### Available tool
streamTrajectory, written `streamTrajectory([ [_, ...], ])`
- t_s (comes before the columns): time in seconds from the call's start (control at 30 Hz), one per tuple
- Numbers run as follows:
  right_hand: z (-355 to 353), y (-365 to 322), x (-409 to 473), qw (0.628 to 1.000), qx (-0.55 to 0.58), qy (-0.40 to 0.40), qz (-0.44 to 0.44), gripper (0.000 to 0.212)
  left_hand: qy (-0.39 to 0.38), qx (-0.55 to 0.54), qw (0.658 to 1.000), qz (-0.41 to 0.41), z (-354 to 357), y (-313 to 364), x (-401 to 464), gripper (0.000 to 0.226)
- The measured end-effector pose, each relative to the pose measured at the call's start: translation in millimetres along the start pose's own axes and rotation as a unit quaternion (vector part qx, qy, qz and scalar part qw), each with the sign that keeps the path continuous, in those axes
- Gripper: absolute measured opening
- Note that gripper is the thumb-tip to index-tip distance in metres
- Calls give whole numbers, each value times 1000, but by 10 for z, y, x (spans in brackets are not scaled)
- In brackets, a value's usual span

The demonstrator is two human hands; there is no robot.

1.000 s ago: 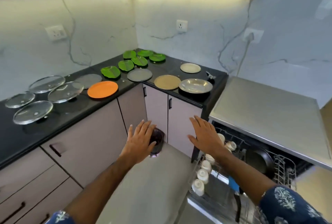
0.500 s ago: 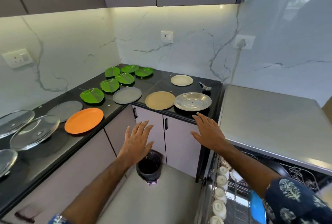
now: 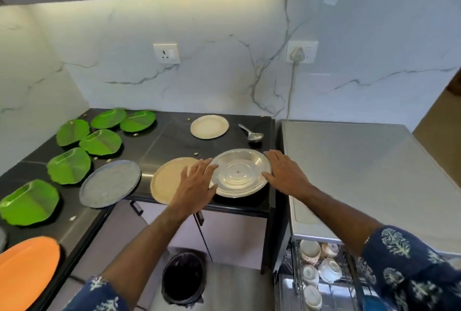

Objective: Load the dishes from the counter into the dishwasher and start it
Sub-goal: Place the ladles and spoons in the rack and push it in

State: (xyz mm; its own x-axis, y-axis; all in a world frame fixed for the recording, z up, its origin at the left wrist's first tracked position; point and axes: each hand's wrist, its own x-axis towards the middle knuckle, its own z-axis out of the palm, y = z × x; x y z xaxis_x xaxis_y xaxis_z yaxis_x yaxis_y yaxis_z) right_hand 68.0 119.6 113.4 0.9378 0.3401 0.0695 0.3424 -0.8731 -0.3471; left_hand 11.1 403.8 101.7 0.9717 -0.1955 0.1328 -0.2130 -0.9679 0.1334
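Observation:
A shiny steel plate lies near the front edge of the black counter. My left hand reaches its left rim with straight spread fingers, lying partly over a beige plate. My right hand is at the steel plate's right rim, fingers straight. Neither hand holds anything. The dishwasher stands at the right, its pulled-out rack holding several white cups.
On the counter lie several green leaf-shaped plates, a grey plate, an orange plate, a small cream plate and a steel spoon. A black bin stands on the floor below my arms.
I have moved closer to the counter. Both hands have gone forward from in front of the cabinets to either side of the steel plate.

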Motion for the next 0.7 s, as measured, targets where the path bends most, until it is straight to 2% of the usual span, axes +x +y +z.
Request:
streamTrajectory([
  [0.37, 263, 331, 1308, 983, 71, -29, 164, 66, -47, -65, 988, 130, 564, -507, 2467, 57],
  [0.5, 381, 395, 1642, 972, 98, -22, 211, 66, -65, -19, 979, 191, 756, -583, 3157, 51],
  [0.7, 541, 467, 1770, 952, 160, -17, 259, 65, -127, 85, 953, 264, 1134, -469, 3886, 67],
])
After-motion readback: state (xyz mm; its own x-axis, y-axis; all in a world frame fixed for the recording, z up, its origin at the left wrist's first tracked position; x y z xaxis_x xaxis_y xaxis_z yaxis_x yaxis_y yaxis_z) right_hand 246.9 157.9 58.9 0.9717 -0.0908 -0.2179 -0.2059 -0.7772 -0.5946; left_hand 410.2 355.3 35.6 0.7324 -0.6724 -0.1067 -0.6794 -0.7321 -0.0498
